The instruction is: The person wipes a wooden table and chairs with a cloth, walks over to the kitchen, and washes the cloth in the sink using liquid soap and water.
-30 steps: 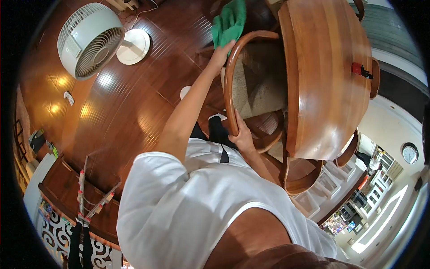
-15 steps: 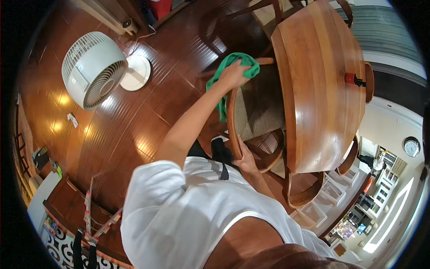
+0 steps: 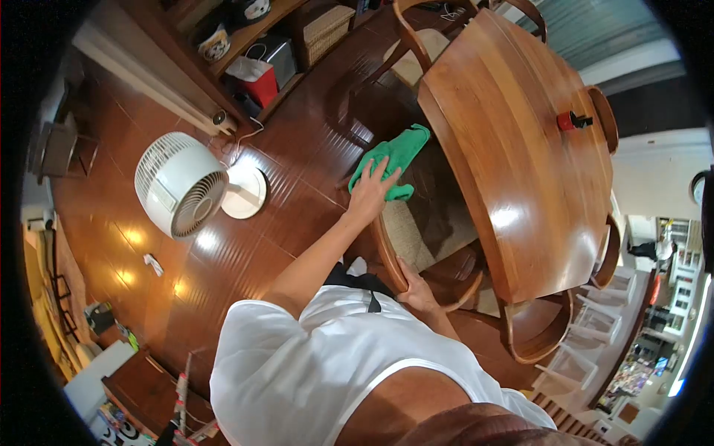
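A crumpled green cloth (image 3: 401,152) drapes over the far end of a wooden chair's curved back rail (image 3: 387,253). On top of it is my left hand (image 3: 370,197), fingers spread across the fabric and holding it against the wood. My right hand (image 3: 419,292) is wrapped around the nearer part of the same rail; its fingertips are partly hidden. The chair's woven beige seat (image 3: 405,230) shows between the rail and the wooden table (image 3: 513,171), whose edge is close beside it.
A white fan (image 3: 182,186) stands on the brown tiled floor at left. More wooden chairs (image 3: 539,334) surround the table, which bears a red cup-like object (image 3: 567,121). Shelves with a basket (image 3: 327,33) stand at the back. A crumpled white item (image 3: 153,264) lies on the floor.
My left hand and the cloth have shifted slightly nearer along the rail, and its fingers have spread out. My right hand keeps its hold. The view has tilted, showing more shelves.
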`<state>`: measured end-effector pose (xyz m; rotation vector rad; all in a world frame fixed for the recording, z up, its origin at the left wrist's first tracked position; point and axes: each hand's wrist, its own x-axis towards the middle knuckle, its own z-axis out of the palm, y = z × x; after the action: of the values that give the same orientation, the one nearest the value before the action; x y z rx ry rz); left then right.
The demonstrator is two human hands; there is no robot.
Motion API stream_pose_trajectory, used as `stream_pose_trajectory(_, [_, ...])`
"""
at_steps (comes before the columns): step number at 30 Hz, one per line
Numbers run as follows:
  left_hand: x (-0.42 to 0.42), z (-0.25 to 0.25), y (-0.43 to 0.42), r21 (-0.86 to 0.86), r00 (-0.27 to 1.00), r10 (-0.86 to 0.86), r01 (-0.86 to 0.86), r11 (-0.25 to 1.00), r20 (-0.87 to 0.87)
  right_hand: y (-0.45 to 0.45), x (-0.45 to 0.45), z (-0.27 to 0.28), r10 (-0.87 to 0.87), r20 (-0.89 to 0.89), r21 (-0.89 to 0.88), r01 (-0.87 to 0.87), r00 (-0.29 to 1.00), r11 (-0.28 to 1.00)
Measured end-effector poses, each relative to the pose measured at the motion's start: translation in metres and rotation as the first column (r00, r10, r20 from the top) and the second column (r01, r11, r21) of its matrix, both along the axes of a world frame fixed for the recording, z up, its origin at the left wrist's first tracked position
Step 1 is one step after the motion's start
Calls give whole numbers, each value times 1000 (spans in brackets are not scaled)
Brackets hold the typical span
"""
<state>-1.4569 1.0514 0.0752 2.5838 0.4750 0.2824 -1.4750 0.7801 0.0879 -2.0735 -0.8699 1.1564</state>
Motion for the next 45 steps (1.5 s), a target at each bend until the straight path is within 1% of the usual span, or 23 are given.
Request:
stream_pose_trajectory(1, [8,-7,2,118,1000,-24,25,993,-9,-3,0,-1,-52,-99,-54,47,994,997])
stream_pose_trajectory(6, [77,-40,25,426,994,-47,83,901,-94,-16,-4,-21,-112,12,80,111,994,991])
stream_pose_trajectory(8, [109,-48,39,334,986,-135,159,929,-96,-15,1,-11,-60,64,72,55,996,996])
stream_pose_trajectory(13, [188,-59,60,87,917,-242,282,955,-316,-13,2,-13,-80,18,-76,81,997,994])
stream_pose_trajectory(15, [227,-90,84,-271,840,-422,342,900,-341,-1,8,3,-78,23,-135,81,997,988])
stream_pose_trajectory(16, [248,-105,94,-445,793,-513,350,824,-327,4,8,5,-78,24,-156,81,997,984])
stream_pose_trajectory(17, [268,-118,99,-603,754,-532,230,764,-385,7,9,8,-76,26,-184,79,997,980])
stream_pose_trajectory(19, [274,-157,99,-931,826,-516,-25,364,-224,17,17,15,-62,24,-252,66,998,966])
stream_pose_trajectory(20, [273,-158,101,-986,867,-470,-135,101,-167,24,20,14,-53,18,-282,56,998,958])
stream_pose_trajectory(21, [266,-160,102,-980,883,-438,-197,-23,-168,26,21,14,-36,3,-316,35,999,948])
stream_pose_trajectory(24, [234,-172,107,-958,915,-328,-276,-81,-236,30,21,8,63,5,-481,-52,998,875])
stream_pose_trajectory(26, [192,-151,121,-987,938,-320,-156,-42,-135,44,21,12,57,1,-629,-43,998,776])
stream_pose_trajectory(28, [138,-143,127,-961,933,-302,-242,-131,-194,49,16,16,35,4,-713,-22,999,701])
stream_pose_trajectory(30, [94,-129,126,-868,910,-286,-384,-316,-299,48,12,11,-2,30,-734,23,1000,678])
stream_pose_trajectory(32, [80,-128,116,-866,883,-257,-449,-219,-393,52,15,11,-42,-17,-757,14,999,654])
stream_pose_trajectory(35, [119,-136,109,-961,960,-157,-253,-116,-234,57,19,14,-78,-38,-779,19,996,626])
stream_pose_trajectory(36, [142,-142,108,-960,946,-166,-274,49,-278,59,18,14,-86,-41,-782,22,995,623])
stream_pose_trajectory(37, [169,-161,109,-932,884,-299,-326,157,-359,58,16,14,-86,-44,-786,19,995,618])
stream_pose_trajectory(38, [190,-166,113,-926,849,-368,-352,138,-378,55,14,13,-87,-43,-788,20,995,615])
stream_pose_trajectory(39, [206,-207,109,-943,827,-454,-293,157,-332,54,13,9,-86,-35,-788,25,996,616])
stream_pose_trajectory(42, [226,-163,114,-875,752,-455,-453,169,-478,42,6,2,-70,-15,-774,32,997,632])
stream_pose_trajectory(44, [221,-169,109,-860,769,-386,-431,275,-509,39,2,2,-105,15,-752,81,994,654])
stream_pose_trajectory(45, [214,-169,113,-907,825,-382,-350,232,-416,36,-1,2,-126,26,-739,104,992,665])
